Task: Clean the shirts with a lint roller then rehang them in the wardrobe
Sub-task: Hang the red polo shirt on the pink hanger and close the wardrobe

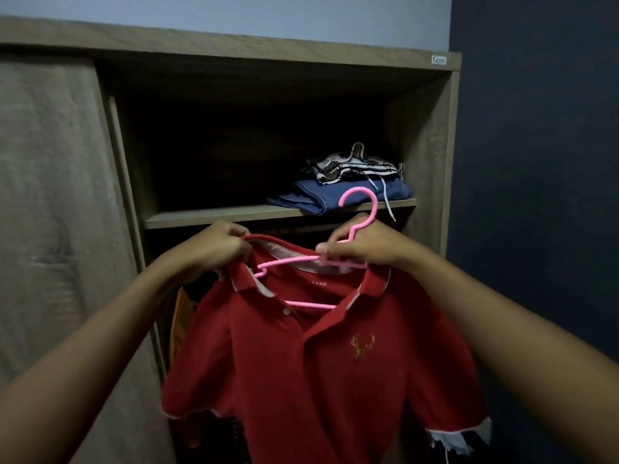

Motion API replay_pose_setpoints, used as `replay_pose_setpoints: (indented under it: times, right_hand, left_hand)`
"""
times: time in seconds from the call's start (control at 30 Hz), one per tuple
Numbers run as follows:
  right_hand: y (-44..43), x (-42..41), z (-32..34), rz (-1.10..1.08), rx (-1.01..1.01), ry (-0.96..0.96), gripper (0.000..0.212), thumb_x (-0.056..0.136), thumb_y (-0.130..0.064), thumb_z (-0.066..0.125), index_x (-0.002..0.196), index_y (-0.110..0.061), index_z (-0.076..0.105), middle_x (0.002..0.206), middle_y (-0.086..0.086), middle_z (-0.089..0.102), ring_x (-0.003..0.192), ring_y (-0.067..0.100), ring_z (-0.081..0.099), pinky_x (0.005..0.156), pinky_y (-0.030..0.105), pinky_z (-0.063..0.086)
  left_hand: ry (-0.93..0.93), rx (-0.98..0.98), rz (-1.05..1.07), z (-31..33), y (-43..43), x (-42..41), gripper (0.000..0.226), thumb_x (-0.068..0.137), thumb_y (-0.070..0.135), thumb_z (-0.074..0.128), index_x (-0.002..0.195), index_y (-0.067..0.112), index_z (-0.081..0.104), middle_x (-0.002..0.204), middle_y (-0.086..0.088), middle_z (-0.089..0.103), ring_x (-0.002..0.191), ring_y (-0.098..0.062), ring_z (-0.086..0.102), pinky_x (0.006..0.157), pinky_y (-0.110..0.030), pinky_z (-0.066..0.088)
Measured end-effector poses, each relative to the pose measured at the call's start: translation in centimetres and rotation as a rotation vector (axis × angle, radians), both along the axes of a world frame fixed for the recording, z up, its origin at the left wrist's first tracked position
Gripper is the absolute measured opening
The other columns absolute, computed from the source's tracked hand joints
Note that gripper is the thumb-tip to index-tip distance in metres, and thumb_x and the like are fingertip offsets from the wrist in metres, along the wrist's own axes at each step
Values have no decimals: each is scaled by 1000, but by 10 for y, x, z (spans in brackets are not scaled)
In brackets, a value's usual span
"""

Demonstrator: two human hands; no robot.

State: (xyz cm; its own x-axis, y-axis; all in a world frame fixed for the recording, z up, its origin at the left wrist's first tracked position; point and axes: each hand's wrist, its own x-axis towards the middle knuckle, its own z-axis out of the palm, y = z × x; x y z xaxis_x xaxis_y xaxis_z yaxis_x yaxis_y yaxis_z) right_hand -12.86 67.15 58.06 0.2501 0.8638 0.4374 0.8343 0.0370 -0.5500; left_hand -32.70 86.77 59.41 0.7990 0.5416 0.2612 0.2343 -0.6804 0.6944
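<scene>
Dim light. A wooden wardrobe point(422, 135) fills the left and centre of the frame, its door point(50, 212) covering the left part. A pale wall point(234, 11) shows above, a dark blue wall point(536, 162) at right.

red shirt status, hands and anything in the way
Hands busy: left hand pinches shirt collar, right hand grips hanger neck. Hanger partly inside collar, shirt not hung. Folded clothes on shelf behind hook.

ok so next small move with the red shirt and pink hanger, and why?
Probably: the left hand tugs the collar of the red polo shirt over the exposed arm end of the pink plastic hanger. That hand pinches the collar, the right hand grips the hanger's neck, and one arm end lies bare in the neck opening, so the shirt looks not yet seated.
</scene>
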Motion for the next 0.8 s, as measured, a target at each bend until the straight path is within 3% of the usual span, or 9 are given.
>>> replay_pose_setpoints:
  times: [0.07, 0.17, 0.3, 0.4, 0.5, 0.57, 0.63, 0.8]
  right_hand:
    - [-2, 2, 3, 11, 147, 224, 42, 80, -43, 77, 71, -2, 70, 61, 6, 65, 52, 12, 54, 51, 24, 43]
    - [-8, 11, 15, -92, 285, 392, 45, 69, -52, 83, 59, -12, 66, 59, 9, 59, 52, 17, 45, 56, 31, 37]
    - [-27, 6, 41, -189, 104, 326, 39, 75, -41, 82, 80, -4, 74, 57, -3, 68, 43, 9, 40, 43, 20, 28]
    - [-29, -5, 52, -108, 7, 360, 21, 81, -31, 80, 79, -11, 74, 70, 5, 73, 39, 7, 45, 34, 15, 26]
    - [-22, -8, 54, -9, 77, 502, 24, 87, -38, 72, 82, -15, 76, 67, 6, 66, 46, 11, 56, 37, 15, 36]
    - [-10, -9, 41, -20, 104, 491, 32, 91, -40, 67, 90, -9, 75, 64, 8, 64, 46, 14, 58, 41, 17, 42]
    - [2, -11, 21, -34, 64, 435, 34, 94, -38, 64, 99, -7, 76, 61, 10, 64, 42, 12, 57, 41, 17, 44]
    - [9, 0, 13, -81, 277, 448, 34, 93, -39, 66, 95, -6, 76, 57, 8, 61, 38, 12, 54, 38, 18, 40]
  left_hand:
    - [-66, -59, 12, -5, -6, 2, 12, 81, -1, 54, 78, 6, 64, 56, -8, 52, 39, -14, 45, 39, -19, 31]
    - [-141, -102, 55, -10, -8, 2, 12, 83, 5, 58, 73, 11, 62, 52, -6, 55, 40, -15, 46, 43, -21, 30]
    - [-180, -155, 20, -15, -11, 6, 17, 84, 26, 68, 77, 10, 68, 65, -11, 60, 55, -22, 52, 53, -29, 34]
    - [-233, -145, 24, -17, -17, 17, 39, 79, 38, 65, 83, -1, 70, 67, -12, 61, 59, -21, 52, 60, -34, 36]
    - [-262, -68, 59, -20, -25, 28, 37, 85, 36, 62, 86, 0, 71, 60, -12, 55, 50, -16, 49, 53, -27, 35]
    - [-283, -76, 36, -22, -30, 31, 38, 83, 41, 60, 86, 6, 73, 66, -23, 61, 54, -18, 55, 56, -30, 40]
    - [-281, -74, -7, -24, -36, 31, 39, 82, 41, 59, 85, 4, 71, 66, -19, 61, 59, -21, 53, 58, -34, 39]
    - [-138, 49, -196, -25, -49, 22, 45, 87, 47, 62, 55, 15, 55, 55, -4, 44, 52, -17, 40, 53, -31, 30]
